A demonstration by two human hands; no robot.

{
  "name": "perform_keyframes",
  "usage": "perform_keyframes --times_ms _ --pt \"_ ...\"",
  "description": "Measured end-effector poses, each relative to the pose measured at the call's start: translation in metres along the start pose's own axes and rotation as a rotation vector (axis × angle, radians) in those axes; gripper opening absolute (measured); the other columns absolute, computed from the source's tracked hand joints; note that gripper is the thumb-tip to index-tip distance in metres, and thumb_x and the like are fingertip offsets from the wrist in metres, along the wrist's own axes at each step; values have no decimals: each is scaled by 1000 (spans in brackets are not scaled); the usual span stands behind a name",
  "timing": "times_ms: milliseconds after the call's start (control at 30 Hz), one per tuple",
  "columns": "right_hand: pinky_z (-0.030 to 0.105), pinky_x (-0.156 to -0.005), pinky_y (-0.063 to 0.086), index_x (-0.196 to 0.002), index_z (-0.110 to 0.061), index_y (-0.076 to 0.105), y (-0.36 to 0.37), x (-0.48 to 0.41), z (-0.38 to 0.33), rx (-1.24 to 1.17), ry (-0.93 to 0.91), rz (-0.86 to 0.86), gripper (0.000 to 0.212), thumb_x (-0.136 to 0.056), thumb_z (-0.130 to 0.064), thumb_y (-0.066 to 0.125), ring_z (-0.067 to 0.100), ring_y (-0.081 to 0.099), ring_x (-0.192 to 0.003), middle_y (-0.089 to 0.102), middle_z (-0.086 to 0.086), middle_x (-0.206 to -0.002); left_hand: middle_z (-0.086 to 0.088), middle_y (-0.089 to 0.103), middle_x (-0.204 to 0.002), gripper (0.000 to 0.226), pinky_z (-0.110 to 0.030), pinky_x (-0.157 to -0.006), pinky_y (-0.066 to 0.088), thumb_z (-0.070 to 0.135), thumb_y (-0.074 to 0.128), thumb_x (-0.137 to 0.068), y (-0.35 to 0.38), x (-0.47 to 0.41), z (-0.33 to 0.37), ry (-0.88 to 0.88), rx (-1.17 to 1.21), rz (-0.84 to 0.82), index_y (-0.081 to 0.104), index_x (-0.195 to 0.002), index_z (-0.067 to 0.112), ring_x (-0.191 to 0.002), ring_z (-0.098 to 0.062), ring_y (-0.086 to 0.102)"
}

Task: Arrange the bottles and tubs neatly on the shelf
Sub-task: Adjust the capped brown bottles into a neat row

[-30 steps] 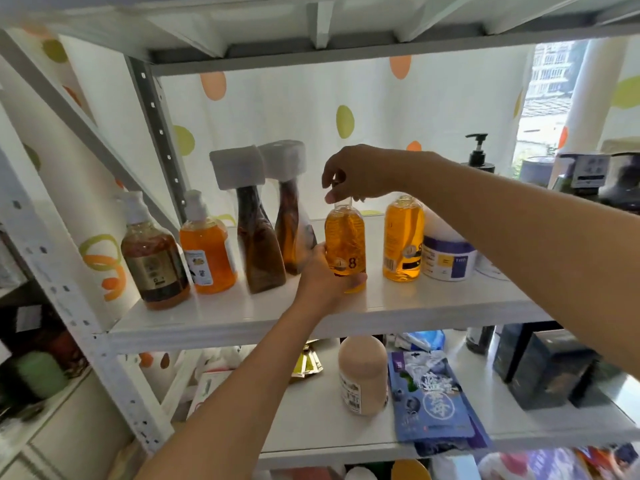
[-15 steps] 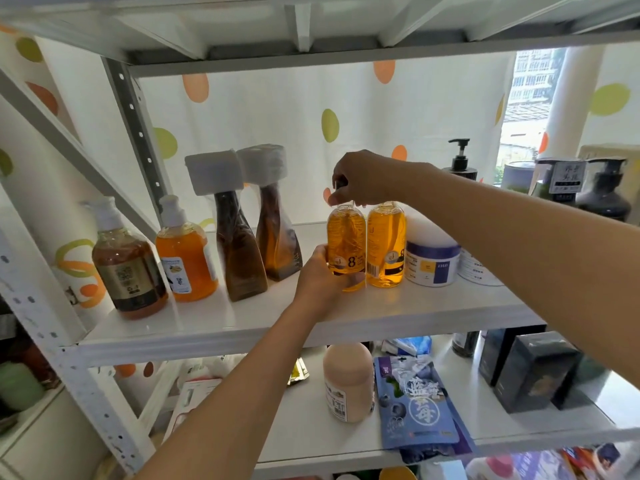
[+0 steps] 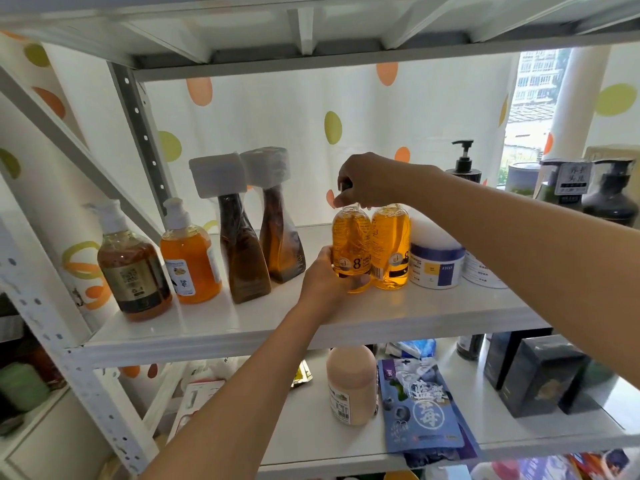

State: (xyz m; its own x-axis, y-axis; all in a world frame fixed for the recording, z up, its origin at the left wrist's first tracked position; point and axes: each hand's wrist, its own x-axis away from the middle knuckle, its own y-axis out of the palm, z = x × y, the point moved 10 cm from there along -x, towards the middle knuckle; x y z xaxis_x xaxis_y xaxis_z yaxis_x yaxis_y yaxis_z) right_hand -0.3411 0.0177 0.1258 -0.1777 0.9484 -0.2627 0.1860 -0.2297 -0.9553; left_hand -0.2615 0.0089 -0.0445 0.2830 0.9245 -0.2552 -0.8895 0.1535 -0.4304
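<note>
L hand (image 3: 327, 275) wraps the lower body of the "8" bottle (image 3: 349, 237), fingers curled round it, thumb across the front near the base. R hand (image 3: 369, 183) sits straight above, fingertips pinched on the cap; the cap itself is hidden under them. So the bottle runs from L hand's grip up to R hand, long axis vertical. Base is at the shelf (image 3: 214, 327); can't tell if it's resting or lifted a hair.

Key relation: twin yellow bottle (image 3: 390, 247) stands just right of L hand, under R wrist, its side touching or nearly touching the "8" bottle. Blue-banded tub (image 3: 437, 268) is just beyond the twin. Twisted brown bottles (image 3: 282, 244) are left of L hand, w/ a gap.

Prob. step: squaring the label w/ the twin. L hand, nearer the base, would turn it while R steadies the top. No room rightward, so a push that way would shove the twin.
</note>
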Motion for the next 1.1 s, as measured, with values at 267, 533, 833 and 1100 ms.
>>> perform_keyframes --times_ms 267,533,833,1100 --pt "40 -98 46 -135 -6 51 -16 22 -21 181 16 200 56 -92 -39 63 30 55 -117 58 15 -125 -1 49 -144 79 -42 -105 45 22 79 -80 -14 21 6 -31 49 -78 36 -145 21 -130 -21 49" --pt "8 -72 44 -113 -28 57 96 77 -93 -810 61 386 21 -95 -19 60 5 60 -93 63 -8 -105 12 66 -106 32 -21 -88 53 10 67 -89 -133 103 -19 -20 235 625 59 -111 31 -100 -5 63" --pt "11 -73 40 -132 -13 53 176 38 -87 -999 299 256 38 -94 -7 55 20 56 -114 59 2 -116 3 50 -141 62 -18 -89 43 4 64 -89 -155 96 -50 -186 44 500 38 -141 26 -124 -12 50" --pt "39 -105 45 -148 -13 28 158 8 -55 -974 484 446 77 -85 -18 71 27 42 -131 38 10 -143 7 52 -133 51 -18 -91 44 9 67 -89 -164 100 -39 -109 -28 619 46 -130 32 -119 -10 52"
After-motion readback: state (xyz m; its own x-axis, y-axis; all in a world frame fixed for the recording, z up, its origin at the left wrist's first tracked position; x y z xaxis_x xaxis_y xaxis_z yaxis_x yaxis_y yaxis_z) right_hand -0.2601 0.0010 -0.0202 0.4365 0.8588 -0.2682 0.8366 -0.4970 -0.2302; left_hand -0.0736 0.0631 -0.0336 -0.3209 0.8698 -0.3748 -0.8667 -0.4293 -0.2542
